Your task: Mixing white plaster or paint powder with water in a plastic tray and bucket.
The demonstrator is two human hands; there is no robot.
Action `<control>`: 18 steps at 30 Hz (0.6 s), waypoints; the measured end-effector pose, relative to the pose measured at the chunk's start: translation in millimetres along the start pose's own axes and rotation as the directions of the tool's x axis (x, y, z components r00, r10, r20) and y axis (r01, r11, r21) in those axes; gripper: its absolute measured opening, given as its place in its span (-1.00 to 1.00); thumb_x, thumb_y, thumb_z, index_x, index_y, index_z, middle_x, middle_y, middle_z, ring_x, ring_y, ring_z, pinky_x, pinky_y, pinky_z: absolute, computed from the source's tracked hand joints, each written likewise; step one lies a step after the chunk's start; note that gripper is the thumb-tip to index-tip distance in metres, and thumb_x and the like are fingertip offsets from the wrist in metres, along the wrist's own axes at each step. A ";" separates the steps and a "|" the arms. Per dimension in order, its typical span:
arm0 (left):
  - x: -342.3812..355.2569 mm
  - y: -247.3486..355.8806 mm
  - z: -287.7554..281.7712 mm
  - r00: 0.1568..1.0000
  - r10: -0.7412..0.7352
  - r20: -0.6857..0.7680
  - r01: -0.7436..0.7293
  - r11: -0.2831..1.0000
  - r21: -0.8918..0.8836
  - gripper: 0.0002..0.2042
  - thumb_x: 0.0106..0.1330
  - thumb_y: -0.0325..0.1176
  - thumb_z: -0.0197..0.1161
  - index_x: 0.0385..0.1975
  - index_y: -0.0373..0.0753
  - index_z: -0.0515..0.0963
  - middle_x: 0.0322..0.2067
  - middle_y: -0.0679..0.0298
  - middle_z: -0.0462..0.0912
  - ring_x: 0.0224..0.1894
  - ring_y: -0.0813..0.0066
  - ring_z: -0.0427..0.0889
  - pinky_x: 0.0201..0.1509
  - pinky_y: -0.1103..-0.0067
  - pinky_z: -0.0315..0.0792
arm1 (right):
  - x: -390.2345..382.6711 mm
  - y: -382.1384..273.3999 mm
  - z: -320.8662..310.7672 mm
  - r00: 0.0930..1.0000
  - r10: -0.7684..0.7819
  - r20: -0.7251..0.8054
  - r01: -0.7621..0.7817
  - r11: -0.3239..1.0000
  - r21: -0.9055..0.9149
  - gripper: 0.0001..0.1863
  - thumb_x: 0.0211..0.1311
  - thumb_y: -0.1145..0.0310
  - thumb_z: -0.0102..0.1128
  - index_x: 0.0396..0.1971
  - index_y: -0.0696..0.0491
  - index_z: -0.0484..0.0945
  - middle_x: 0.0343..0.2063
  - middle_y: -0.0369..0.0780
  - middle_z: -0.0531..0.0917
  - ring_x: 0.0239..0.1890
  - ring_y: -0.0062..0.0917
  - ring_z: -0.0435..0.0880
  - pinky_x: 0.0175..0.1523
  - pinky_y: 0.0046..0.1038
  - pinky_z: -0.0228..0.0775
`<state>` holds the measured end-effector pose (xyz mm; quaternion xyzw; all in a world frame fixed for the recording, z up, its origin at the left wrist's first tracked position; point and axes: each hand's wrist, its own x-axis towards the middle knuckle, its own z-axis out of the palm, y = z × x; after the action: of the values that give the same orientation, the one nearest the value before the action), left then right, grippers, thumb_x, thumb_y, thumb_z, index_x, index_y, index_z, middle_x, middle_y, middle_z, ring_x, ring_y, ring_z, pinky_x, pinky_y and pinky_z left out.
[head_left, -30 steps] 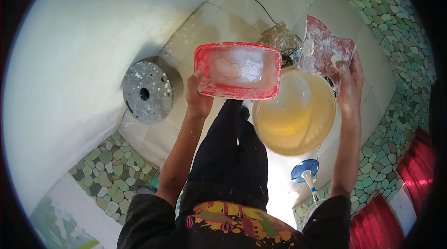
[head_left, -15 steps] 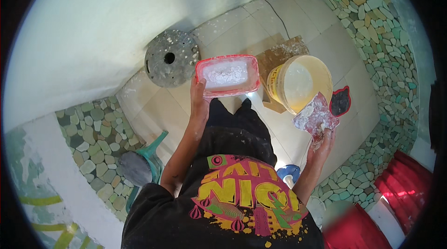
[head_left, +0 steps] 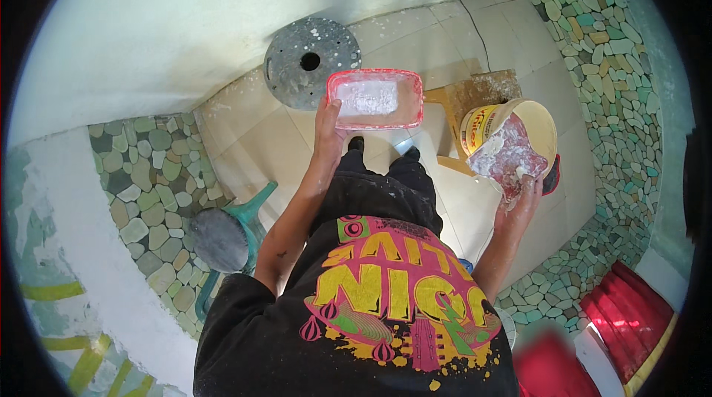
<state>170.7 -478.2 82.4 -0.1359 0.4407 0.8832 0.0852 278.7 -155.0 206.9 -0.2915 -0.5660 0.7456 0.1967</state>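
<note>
My left hand [head_left: 326,122] grips the near left corner of a red-rimmed plastic tub [head_left: 374,99] holding a white, paste-like layer. My right hand [head_left: 523,193] grasps a flat, reddish piece [head_left: 508,156] smeared with white material; from this view it overlaps the opening of a cream plastic bucket [head_left: 540,119] with a yellow label, and I cannot tell whether it touches it. The bucket sits over a brown, crusted board [head_left: 482,85], beside a yellowish stand [head_left: 445,104]. A dark, red-edged item [head_left: 552,180] is partly hidden behind the bucket.
A speckled grey cylinder with a centre hole [head_left: 285,56] stands by the white wall [head_left: 148,33]. A green stool with a dark round top [head_left: 219,237] is at lower left. A cable [head_left: 478,30] crosses the tiles. Pebble strips [head_left: 608,100] border the floor; red fabric [head_left: 623,315] lies lower right.
My view has shifted, moving the floor objects in the picture. My right hand and the reddish piece have come down from the bucket's upper right to its front. Both hands keep their holds.
</note>
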 end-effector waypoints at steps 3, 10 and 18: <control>1.5 3.9 -19.1 1.000 -0.003 0.006 0.003 1.000 0.015 -0.45 0.48 0.03 0.01 0.27 -0.29 0.32 0.17 0.06 0.53 0.20 0.16 0.56 0.27 0.19 0.45 | -10.1 8.8 14.9 0.999 0.028 0.018 -0.028 0.999 -0.019 -0.55 0.40 0.38 0.02 0.25 0.15 0.34 0.10 -0.14 0.54 0.13 -0.35 0.58 0.17 -0.30 0.51; 6.9 19.3 -37.3 0.998 -0.010 0.056 0.009 1.000 0.016 -0.45 0.48 -0.01 -0.01 0.29 -0.29 0.31 0.18 0.07 0.52 0.24 0.19 0.53 0.26 0.24 0.46 | -26.7 14.3 44.4 0.997 0.051 -0.053 -0.054 0.997 -0.061 -0.57 0.40 0.43 -0.01 0.23 0.17 0.35 0.12 -0.11 0.52 0.14 -0.30 0.57 0.14 -0.26 0.54; 19.6 22.4 -40.6 0.993 -0.073 0.088 0.070 0.997 0.032 -0.45 0.47 -0.04 0.02 0.31 -0.28 0.30 0.21 0.07 0.49 0.27 0.17 0.49 0.34 0.25 0.37 | -28.2 19.4 49.0 0.997 0.062 -0.034 -0.065 0.994 -0.084 -0.52 0.38 0.46 -0.01 0.28 0.19 0.31 0.13 -0.10 0.51 0.12 -0.33 0.59 0.14 -0.30 0.55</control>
<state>152.7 -523.5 69.9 -0.1109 0.4439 0.8784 0.1382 268.4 -213.8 203.6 -0.3291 -0.5846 0.7220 0.1691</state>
